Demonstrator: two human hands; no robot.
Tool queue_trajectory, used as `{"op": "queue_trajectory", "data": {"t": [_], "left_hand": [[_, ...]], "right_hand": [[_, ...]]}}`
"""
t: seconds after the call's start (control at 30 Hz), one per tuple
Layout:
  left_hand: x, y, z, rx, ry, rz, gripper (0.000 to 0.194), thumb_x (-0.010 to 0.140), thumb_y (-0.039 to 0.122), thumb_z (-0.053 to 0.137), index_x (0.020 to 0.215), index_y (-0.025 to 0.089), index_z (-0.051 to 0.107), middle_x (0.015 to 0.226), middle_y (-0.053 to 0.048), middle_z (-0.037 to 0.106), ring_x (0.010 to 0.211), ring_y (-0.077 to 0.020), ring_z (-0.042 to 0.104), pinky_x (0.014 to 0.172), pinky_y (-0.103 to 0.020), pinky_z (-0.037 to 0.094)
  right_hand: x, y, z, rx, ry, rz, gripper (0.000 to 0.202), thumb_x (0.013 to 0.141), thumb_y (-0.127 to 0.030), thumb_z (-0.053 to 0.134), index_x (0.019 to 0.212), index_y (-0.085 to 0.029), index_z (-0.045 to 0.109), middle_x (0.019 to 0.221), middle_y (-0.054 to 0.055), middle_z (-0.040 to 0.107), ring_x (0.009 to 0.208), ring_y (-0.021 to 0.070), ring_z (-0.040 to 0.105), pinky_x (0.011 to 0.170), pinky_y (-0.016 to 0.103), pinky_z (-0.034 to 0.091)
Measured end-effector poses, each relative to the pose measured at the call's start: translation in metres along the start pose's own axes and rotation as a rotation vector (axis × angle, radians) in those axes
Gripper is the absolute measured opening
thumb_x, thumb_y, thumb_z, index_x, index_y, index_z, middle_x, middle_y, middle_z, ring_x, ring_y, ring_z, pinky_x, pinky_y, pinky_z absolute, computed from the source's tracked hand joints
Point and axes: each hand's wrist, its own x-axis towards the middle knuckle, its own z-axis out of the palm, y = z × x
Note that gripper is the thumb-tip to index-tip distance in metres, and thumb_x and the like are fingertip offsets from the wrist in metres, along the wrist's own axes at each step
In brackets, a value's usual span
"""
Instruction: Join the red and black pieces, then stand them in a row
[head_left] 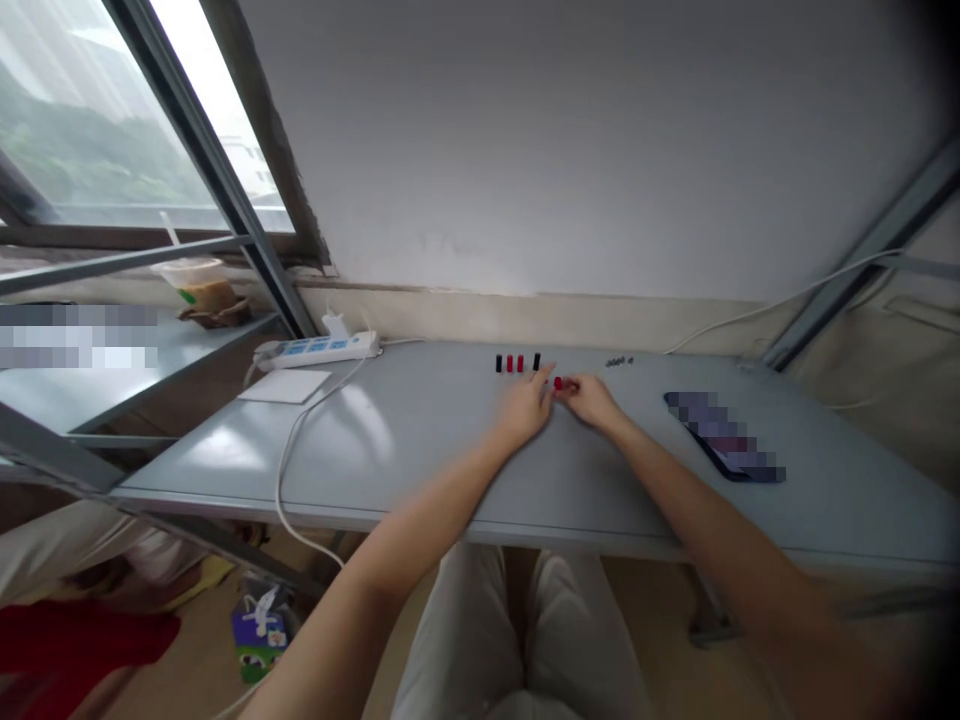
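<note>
On the grey table, a black cylinder (499,363) stands at the left of a short row, followed by a red cylinder (510,363) and another red cylinder (520,364). Past a gap is a second black cylinder (537,361), just behind the fingers of my left hand (525,405). That hand has its fingers apart, and a small red bit shows beside its fingertips. My right hand (591,399) pinches a red piece (558,383) close to the left fingers. Small dark metallic pieces (616,362) lie behind and to the right.
A phone (724,440) lies on the table (420,420) at the right. A power strip (322,348), a white flat item (285,386) and a hanging cable are at the left. A cup (202,285) stands on the side shelf. Another person's leg shows lower left.
</note>
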Motion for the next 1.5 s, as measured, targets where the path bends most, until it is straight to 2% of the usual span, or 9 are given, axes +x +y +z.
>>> {"op": "queue_trajectory", "data": {"t": [0.17,0.3,0.43,0.63,0.83,0.93,1.07,1.2,1.5], "left_hand": [[0.001,-0.002,-0.003,0.010,-0.089,0.011,0.015,0.079,0.021,0.051,0.089,0.020,0.062,0.082,-0.006,0.064,0.072,-0.0159,0.057,0.072,-0.028,0.042],[0.005,-0.005,-0.003,-0.009,-0.062,-0.005,0.011,0.078,0.018,0.052,0.083,0.019,0.061,0.079,-0.005,0.064,0.069,-0.0144,0.056,0.068,-0.026,0.042],[0.009,-0.008,-0.002,-0.081,0.037,-0.075,0.008,0.076,0.016,0.053,0.081,0.016,0.060,0.077,-0.005,0.064,0.067,-0.0131,0.055,0.067,-0.026,0.043],[0.011,-0.006,-0.002,-0.276,0.172,-0.207,0.010,0.077,0.020,0.055,0.084,0.015,0.058,0.079,-0.006,0.064,0.069,-0.0117,0.057,0.068,-0.026,0.044],[0.011,-0.003,-0.002,-0.333,0.145,-0.196,0.006,0.075,0.019,0.058,0.079,0.014,0.058,0.077,-0.005,0.064,0.066,-0.0106,0.056,0.068,-0.025,0.045],[0.011,-0.001,-0.002,-0.386,0.131,-0.248,0.008,0.073,0.018,0.060,0.079,0.014,0.057,0.075,-0.006,0.064,0.064,-0.0100,0.055,0.066,-0.025,0.045],[0.010,0.001,-0.005,-0.467,0.065,-0.338,0.007,0.072,0.016,0.060,0.077,0.012,0.056,0.069,-0.005,0.063,0.060,-0.0092,0.055,0.062,-0.024,0.044],[0.009,0.002,-0.005,-0.577,-0.005,-0.341,0.007,0.074,0.016,0.058,0.078,0.011,0.056,0.067,-0.005,0.064,0.056,-0.0085,0.055,0.059,-0.023,0.044],[0.011,0.001,-0.001,-0.570,0.033,-0.344,0.007,0.071,0.016,0.061,0.076,0.012,0.057,0.066,-0.003,0.063,0.058,-0.0091,0.056,0.059,-0.023,0.045]], "right_hand": [[-0.016,-0.007,-0.004,-0.197,0.046,-0.221,0.015,0.079,-0.026,0.053,0.078,-0.018,0.065,0.081,0.009,0.065,0.079,0.0193,0.057,0.073,0.029,0.039],[-0.015,-0.004,-0.013,-0.186,0.001,-0.346,0.018,0.080,-0.033,0.053,0.078,-0.020,0.065,0.078,0.006,0.065,0.074,0.0178,0.057,0.070,0.027,0.038],[-0.015,0.001,-0.019,-0.179,0.030,-0.235,0.025,0.084,-0.038,0.047,0.088,-0.021,0.064,0.077,0.005,0.066,0.069,0.0171,0.057,0.062,0.025,0.036],[-0.012,0.007,-0.016,-0.209,0.028,-0.143,0.025,0.085,-0.033,0.046,0.090,-0.019,0.065,0.084,0.008,0.067,0.077,0.0188,0.059,0.065,0.026,0.038],[-0.009,0.016,-0.015,-0.220,0.052,-0.130,0.025,0.084,-0.032,0.046,0.093,-0.019,0.066,0.090,0.008,0.066,0.082,0.0192,0.058,0.071,0.027,0.040],[-0.009,0.019,-0.014,-0.214,0.086,-0.114,0.026,0.083,-0.032,0.047,0.095,-0.019,0.067,0.091,0.009,0.066,0.083,0.0196,0.058,0.074,0.029,0.041],[-0.010,0.018,-0.014,-0.186,0.128,-0.108,0.029,0.084,-0.033,0.047,0.098,-0.018,0.067,0.093,0.009,0.067,0.083,0.0199,0.059,0.075,0.030,0.042],[-0.012,0.016,-0.015,-0.177,0.164,-0.111,0.031,0.084,-0.035,0.046,0.100,-0.018,0.067,0.091,0.008,0.067,0.082,0.0198,0.059,0.074,0.030,0.042],[-0.017,0.006,-0.014,-0.283,0.178,-0.143,0.029,0.085,-0.028,0.044,0.099,-0.019,0.067,0.082,0.009,0.063,0.077,0.0205,0.057,0.069,0.031,0.042]]}}
